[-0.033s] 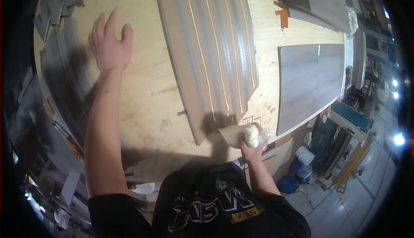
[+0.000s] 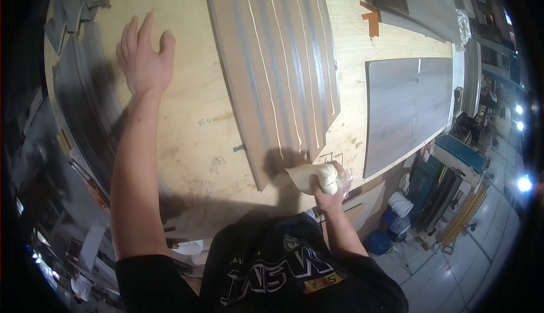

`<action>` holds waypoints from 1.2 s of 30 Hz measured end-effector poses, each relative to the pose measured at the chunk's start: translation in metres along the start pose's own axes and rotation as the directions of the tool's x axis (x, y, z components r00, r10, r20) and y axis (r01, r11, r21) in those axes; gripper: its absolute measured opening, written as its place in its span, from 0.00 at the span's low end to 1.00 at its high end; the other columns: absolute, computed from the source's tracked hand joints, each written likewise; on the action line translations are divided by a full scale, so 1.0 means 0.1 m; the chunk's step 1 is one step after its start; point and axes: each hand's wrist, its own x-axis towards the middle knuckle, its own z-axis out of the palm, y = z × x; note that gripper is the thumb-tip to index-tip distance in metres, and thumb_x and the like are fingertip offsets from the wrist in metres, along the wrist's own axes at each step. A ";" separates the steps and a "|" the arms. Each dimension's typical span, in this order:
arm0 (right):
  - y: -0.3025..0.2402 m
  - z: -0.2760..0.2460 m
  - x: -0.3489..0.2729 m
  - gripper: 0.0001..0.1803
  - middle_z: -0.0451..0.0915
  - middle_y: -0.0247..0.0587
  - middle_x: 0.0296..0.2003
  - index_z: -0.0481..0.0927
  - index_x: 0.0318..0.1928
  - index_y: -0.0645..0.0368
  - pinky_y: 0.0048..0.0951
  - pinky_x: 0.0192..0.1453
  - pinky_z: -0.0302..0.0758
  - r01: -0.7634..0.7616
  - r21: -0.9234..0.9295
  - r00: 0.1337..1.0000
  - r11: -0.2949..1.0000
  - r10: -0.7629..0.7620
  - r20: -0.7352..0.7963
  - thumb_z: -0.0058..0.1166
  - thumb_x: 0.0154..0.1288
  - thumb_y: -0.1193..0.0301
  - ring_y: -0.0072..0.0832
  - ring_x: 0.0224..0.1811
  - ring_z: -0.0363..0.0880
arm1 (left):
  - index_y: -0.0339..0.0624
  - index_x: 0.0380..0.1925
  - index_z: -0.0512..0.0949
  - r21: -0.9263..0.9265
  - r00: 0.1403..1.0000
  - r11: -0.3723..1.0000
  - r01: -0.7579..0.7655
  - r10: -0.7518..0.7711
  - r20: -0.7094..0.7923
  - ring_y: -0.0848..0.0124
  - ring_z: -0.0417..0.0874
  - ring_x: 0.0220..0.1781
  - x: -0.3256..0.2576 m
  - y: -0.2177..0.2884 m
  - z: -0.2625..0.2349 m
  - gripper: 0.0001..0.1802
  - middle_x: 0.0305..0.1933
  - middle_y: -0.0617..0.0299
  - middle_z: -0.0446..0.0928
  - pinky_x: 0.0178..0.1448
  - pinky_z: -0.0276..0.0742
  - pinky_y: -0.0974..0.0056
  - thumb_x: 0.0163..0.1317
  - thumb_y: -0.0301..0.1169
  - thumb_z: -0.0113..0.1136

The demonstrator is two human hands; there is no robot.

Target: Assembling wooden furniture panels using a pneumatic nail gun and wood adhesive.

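Observation:
My right hand (image 2: 327, 195) is wrapped round a plastic squeeze bag (image 2: 306, 178) full of cream-coloured paste, held over the near end of a brown board (image 2: 261, 92). The bag's narrow end points left, toward the board, and its tip cannot be made out. Thin cream beads run lengthwise along the board, between bluish-grey stripes. To the left of the board, my left hand (image 2: 145, 61) is stretched out with fingers apart and nothing in it, over or on the pale plywood table (image 2: 190, 86); whether it touches cannot be told.
Long grey strips (image 2: 93, 75) lie along the table's left side, with smaller grey pieces (image 2: 73, 10) beyond. At right are a grey panel (image 2: 405, 109), an orange piece (image 2: 371, 23) and more grey boards (image 2: 419, 1). White and blue buckets (image 2: 400, 204) stand on the floor.
My right hand and the bag have shifted very slightly. My left hand and the board stay where they were.

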 end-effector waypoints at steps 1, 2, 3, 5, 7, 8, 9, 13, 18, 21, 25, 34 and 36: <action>0.04 0.06 0.02 0.20 0.84 0.41 0.29 0.81 0.37 0.61 0.34 0.36 0.80 0.095 -0.025 0.994 0.995 -0.096 -0.046 0.77 0.46 0.67 0.33 0.28 0.83 | 0.54 0.74 0.69 0.001 1.000 1.000 0.001 -0.001 0.002 0.52 0.61 0.81 0.00 0.00 0.00 0.33 0.77 0.47 0.64 0.82 0.51 0.41 0.72 0.48 0.58; 0.02 0.09 0.04 0.20 0.84 0.41 0.29 0.81 0.37 0.61 0.34 0.36 0.80 0.094 -0.025 0.994 0.995 -0.095 -0.044 0.77 0.46 0.67 0.33 0.28 0.83 | 0.54 0.74 0.69 0.002 1.000 1.000 0.002 -0.002 0.004 0.52 0.61 0.81 0.00 0.00 -0.01 0.33 0.78 0.48 0.64 0.82 0.50 0.41 0.72 0.48 0.58; 0.00 0.12 0.06 0.20 0.84 0.41 0.29 0.81 0.37 0.61 0.34 0.36 0.80 0.099 -0.032 0.994 0.995 -0.101 -0.037 0.77 0.47 0.67 0.32 0.28 0.84 | 0.54 0.74 0.69 0.002 1.000 1.000 0.002 -0.002 0.006 0.52 0.60 0.81 0.00 0.00 -0.01 0.33 0.78 0.48 0.64 0.83 0.50 0.41 0.72 0.48 0.58; -0.04 0.12 0.06 0.20 0.84 0.41 0.30 0.81 0.37 0.60 0.35 0.37 0.80 0.105 -0.040 0.994 0.994 -0.106 -0.027 0.78 0.47 0.66 0.32 0.29 0.84 | 0.54 0.74 0.69 0.007 1.000 1.000 0.008 -0.008 0.009 0.52 0.60 0.81 -0.02 0.00 -0.01 0.33 0.78 0.48 0.64 0.83 0.50 0.42 0.72 0.48 0.58; -0.07 0.11 0.08 0.22 0.84 0.40 0.31 0.81 0.39 0.61 0.34 0.39 0.80 0.209 -0.124 0.978 0.970 -0.210 0.004 0.77 0.48 0.64 0.30 0.31 0.83 | 0.54 0.74 0.69 0.014 1.000 1.000 0.015 -0.015 0.008 0.52 0.60 0.81 -0.02 0.00 -0.01 0.33 0.78 0.49 0.64 0.83 0.50 0.42 0.72 0.48 0.58; -0.03 0.08 0.05 0.22 0.84 0.40 0.31 0.81 0.39 0.61 0.34 0.39 0.80 0.212 -0.124 0.977 0.969 -0.213 0.005 0.77 0.48 0.64 0.30 0.31 0.83 | 0.54 0.74 0.69 0.021 1.000 1.000 0.016 -0.016 0.012 0.52 0.59 0.81 -0.02 0.00 -0.01 0.33 0.78 0.49 0.63 0.83 0.50 0.42 0.72 0.48 0.58; 0.03 0.00 -0.01 0.22 0.85 0.40 0.32 0.81 0.41 0.61 0.34 0.41 0.80 0.110 -0.090 0.993 0.990 -0.112 -0.026 0.75 0.51 0.63 0.30 0.33 0.84 | 0.54 0.74 0.69 0.026 1.000 0.999 0.018 -0.018 0.014 0.53 0.59 0.81 0.00 0.01 -0.02 0.33 0.78 0.49 0.63 0.83 0.50 0.43 0.72 0.48 0.58; -0.06 -0.11 0.05 0.27 0.81 0.40 0.45 0.74 0.60 0.58 0.34 0.42 0.84 -0.160 0.692 0.846 0.704 0.460 -0.271 0.59 0.69 0.53 0.33 0.36 0.83 | 0.54 0.74 0.69 0.007 1.000 1.000 0.028 -0.028 0.010 0.53 0.59 0.82 0.02 0.08 0.00 0.33 0.78 0.49 0.63 0.83 0.49 0.43 0.71 0.48 0.58; -0.74 -0.30 0.82 0.36 0.78 0.45 0.52 0.66 0.70 0.53 0.33 0.27 0.81 -0.194 0.981 0.951 -0.002 0.245 0.189 0.45 0.75 0.41 0.36 0.31 0.83 | 0.52 0.73 0.70 0.014 0.999 0.999 0.048 -0.048 0.014 0.53 0.58 0.82 0.05 0.04 -0.06 0.33 0.78 0.49 0.63 0.84 0.48 0.44 0.71 0.48 0.58; -1.14 -0.17 1.09 0.38 0.79 0.51 0.51 0.61 0.72 0.49 0.33 0.19 0.76 -0.396 0.879 0.915 -0.266 -0.190 0.355 0.40 0.75 0.37 0.38 0.26 0.82 | 0.51 0.73 0.70 0.013 0.998 0.999 0.052 -0.053 0.037 0.53 0.58 0.82 0.01 -0.01 -0.09 0.33 0.78 0.50 0.63 0.85 0.47 0.44 0.70 0.46 0.59; -1.28 0.09 1.60 0.36 0.80 0.49 0.51 0.68 0.69 0.47 0.29 0.16 0.72 -0.413 0.906 0.900 -0.089 -0.191 0.391 0.44 0.74 0.36 0.35 0.26 0.81 | 0.50 0.73 0.70 -0.012 0.996 0.996 0.084 -0.084 0.026 0.54 0.58 0.82 0.01 0.09 -0.17 0.33 0.78 0.50 0.64 0.85 0.47 0.43 0.69 0.45 0.59; -2.18 0.96 3.17 0.26 0.82 0.38 0.39 0.83 0.51 0.63 0.31 0.49 0.78 0.112 0.557 0.994 0.823 -0.097 -0.055 0.68 0.66 0.52 0.28 0.42 0.80 | 0.49 0.72 0.69 -0.053 0.986 0.990 0.129 -0.123 0.117 0.54 0.56 0.82 0.05 0.15 -0.30 0.34 0.78 0.51 0.62 0.85 0.45 0.42 0.67 0.44 0.60; -2.35 1.08 3.25 0.25 0.83 0.37 0.37 0.85 0.49 0.62 0.30 0.47 0.78 0.135 0.465 0.991 0.875 -0.117 -0.068 0.70 0.65 0.53 0.27 0.40 0.81 | 0.48 0.72 0.69 -0.057 0.985 0.989 0.134 -0.126 0.113 0.54 0.57 0.82 0.07 0.14 -0.30 0.34 0.78 0.51 0.62 0.85 0.45 0.42 0.67 0.43 0.60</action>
